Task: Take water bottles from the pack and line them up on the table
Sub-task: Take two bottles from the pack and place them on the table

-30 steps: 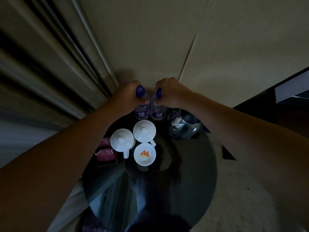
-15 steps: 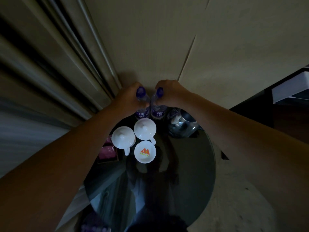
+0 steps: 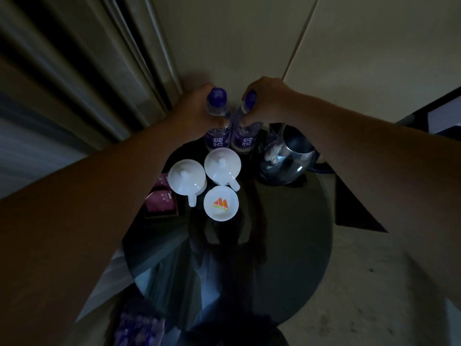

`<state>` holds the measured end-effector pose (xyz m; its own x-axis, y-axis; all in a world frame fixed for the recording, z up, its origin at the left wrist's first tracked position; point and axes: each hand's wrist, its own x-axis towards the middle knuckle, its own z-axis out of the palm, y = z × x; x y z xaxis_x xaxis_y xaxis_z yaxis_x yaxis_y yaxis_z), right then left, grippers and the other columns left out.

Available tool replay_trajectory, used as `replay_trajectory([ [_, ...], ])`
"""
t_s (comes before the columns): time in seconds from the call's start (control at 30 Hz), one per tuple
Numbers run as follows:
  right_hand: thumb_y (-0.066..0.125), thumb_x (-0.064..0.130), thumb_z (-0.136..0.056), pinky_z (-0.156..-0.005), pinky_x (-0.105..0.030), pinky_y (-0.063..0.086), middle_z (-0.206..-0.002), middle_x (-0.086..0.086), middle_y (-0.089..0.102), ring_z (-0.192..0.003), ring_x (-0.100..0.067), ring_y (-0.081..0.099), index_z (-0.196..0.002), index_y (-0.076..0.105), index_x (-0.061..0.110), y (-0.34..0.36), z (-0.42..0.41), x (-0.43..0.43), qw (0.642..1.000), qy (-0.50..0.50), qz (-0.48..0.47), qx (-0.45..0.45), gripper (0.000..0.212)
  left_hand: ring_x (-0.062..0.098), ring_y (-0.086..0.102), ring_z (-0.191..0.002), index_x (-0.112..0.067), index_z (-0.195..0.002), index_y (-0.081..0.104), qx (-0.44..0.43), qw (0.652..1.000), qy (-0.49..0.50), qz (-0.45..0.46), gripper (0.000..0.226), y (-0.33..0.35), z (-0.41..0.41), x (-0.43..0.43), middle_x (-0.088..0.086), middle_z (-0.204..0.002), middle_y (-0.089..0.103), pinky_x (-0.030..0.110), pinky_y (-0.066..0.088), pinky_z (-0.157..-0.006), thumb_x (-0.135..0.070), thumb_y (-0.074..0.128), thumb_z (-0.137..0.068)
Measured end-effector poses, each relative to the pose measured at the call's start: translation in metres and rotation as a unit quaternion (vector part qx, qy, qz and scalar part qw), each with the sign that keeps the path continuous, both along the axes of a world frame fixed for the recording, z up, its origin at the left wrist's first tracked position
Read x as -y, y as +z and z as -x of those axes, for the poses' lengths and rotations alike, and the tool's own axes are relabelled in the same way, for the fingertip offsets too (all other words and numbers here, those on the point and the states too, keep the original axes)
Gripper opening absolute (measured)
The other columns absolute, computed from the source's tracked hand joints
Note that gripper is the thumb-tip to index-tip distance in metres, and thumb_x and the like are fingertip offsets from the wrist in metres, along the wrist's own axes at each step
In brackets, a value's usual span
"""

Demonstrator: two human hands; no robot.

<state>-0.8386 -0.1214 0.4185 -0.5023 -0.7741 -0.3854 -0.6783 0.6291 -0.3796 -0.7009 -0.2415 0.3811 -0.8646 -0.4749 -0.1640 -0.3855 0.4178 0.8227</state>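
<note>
Two clear water bottles with purple caps and purple labels stand side by side at the far edge of a round dark glass table (image 3: 287,245). My left hand (image 3: 192,108) grips the neck of the left bottle (image 3: 216,136). My right hand (image 3: 267,101) grips the neck of the right bottle (image 3: 243,139), which leans a little toward the left one. The shrink-wrapped pack of bottles (image 3: 139,325) shows dimly at the bottom left, below the table.
Two white lidded cups (image 3: 185,177) (image 3: 222,163) and a white lid with an orange logo (image 3: 220,203) sit just in front of the bottles. A steel kettle (image 3: 287,158) stands to the right, pink sachets (image 3: 161,203) to the left. A curtain (image 3: 74,71) hangs left, wall behind.
Both hands have stayed on the bottle necks. The caps have moved slightly apart and the bottles' labels show more fully above the cups.
</note>
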Motion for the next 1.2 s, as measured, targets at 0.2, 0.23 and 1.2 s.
replay_trajectory([
  [0.2,0.084,0.037,-0.061,-0.075,-0.031,0.044,-0.117,-0.015,0.062,-0.105,-0.032,0.058,-0.114,0.061,0.010,-0.003,0.000,0.002,1.000,-0.014,0.004,-0.010,0.064,0.018,0.057,-0.092,-0.001,-0.108,0.052,-0.021,0.999,-0.003,-0.049,0.050,0.002,-0.003,-0.003,0.009,-0.098,0.061,0.044,0.049,-0.089,-0.007,0.080,-0.067],
  [0.23,0.084,0.038,-0.061,-0.077,-0.031,0.045,-0.118,-0.015,0.062,-0.106,-0.032,0.057,-0.116,0.061,0.010,-0.002,0.000,0.001,1.000,-0.020,0.004,-0.007,0.066,0.018,0.057,-0.093,-0.002,-0.108,0.053,-0.021,0.998,-0.003,-0.055,0.049,0.003,-0.003,-0.004,0.008,-0.098,0.062,0.045,0.049,-0.090,-0.007,0.079,-0.067],
  [1.2,0.068,0.048,-0.077,-0.082,-0.031,0.042,-0.126,-0.014,0.054,-0.112,-0.032,0.054,-0.128,0.049,0.017,0.020,-0.017,-0.014,0.996,-0.060,0.065,-0.015,0.063,0.031,0.055,-0.107,-0.011,-0.124,0.043,0.056,0.982,0.090,0.159,0.057,0.031,-0.039,-0.028,0.015,-0.122,0.058,0.045,0.047,-0.091,-0.043,0.061,-0.080],
])
